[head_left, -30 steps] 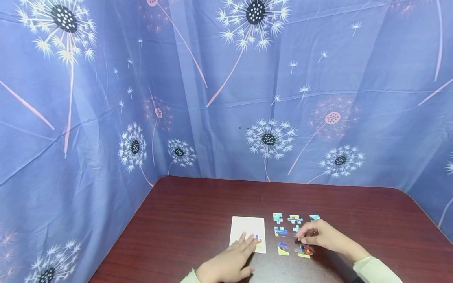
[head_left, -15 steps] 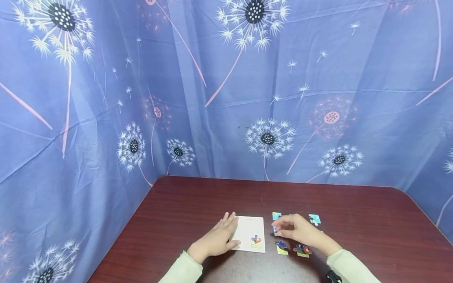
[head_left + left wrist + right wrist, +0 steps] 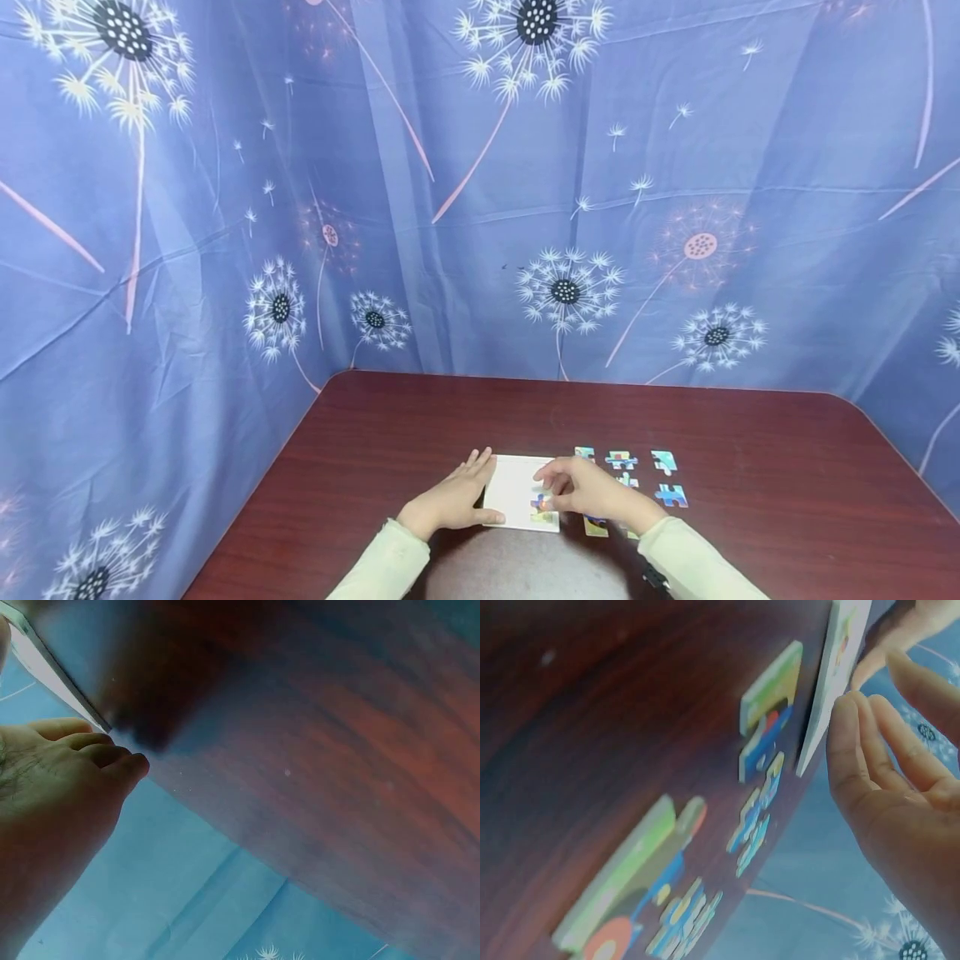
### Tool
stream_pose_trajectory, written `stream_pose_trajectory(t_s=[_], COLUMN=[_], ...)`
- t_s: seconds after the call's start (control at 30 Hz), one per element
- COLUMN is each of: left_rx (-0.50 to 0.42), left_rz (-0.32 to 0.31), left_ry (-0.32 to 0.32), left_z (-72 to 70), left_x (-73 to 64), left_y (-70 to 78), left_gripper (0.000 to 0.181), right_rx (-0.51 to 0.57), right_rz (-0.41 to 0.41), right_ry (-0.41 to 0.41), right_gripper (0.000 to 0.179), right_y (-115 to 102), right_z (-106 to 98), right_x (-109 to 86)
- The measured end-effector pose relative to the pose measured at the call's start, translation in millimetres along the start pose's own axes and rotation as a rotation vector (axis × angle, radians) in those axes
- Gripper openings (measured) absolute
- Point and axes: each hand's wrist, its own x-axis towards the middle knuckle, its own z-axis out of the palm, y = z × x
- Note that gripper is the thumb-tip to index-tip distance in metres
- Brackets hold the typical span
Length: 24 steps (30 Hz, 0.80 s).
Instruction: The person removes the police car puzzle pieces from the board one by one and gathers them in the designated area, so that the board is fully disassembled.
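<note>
A white square board (image 3: 510,487) lies on the table with one bright jigsaw piece (image 3: 540,508) at its lower right corner. My left hand (image 3: 452,500) rests at the board's left side, fingers straight, thumb along the front edge. In the left wrist view, fingers (image 3: 97,754) sit right at the board's corner. Over the board's right part, my right hand (image 3: 588,490) pinches a jigsaw piece, mostly hidden by its fingertips. In the right wrist view, the fingers (image 3: 846,739) are bent together beside the board (image 3: 821,705).
Several loose jigsaw pieces lie in spaced rows right of the board, among them a top right piece (image 3: 663,461) and a blue one (image 3: 671,495). The right forearm covers part of the front row. A blue dandelion curtain (image 3: 480,250) hangs behind the dark red table (image 3: 390,433).
The left hand has drawn back from over the board to its left side. The right hand has moved left, picked a jigsaw piece from the left column and carried it over the board.
</note>
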Motion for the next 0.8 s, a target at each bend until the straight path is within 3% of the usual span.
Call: stream_pose_trajectory(t_s=[0.17, 0.8], left_rx=[-0.005, -0.012], left_rz=[-0.011, -0.022], left_ry=[-0.014, -0.015], left_z=[0.9, 3.4], left_x=[1.5, 1.8], left_y=[-1.2, -1.2], left_gripper=[0.09, 0.089], right_rx=[-0.02, -0.056], right_rz=[0.015, 0.066], right_ry=[-0.035, -0.028], right_gripper=[0.026, 0.026], right_y=[1.6, 1.3], right_z=[6.0, 9.8], right_x=[2.5, 2.1])
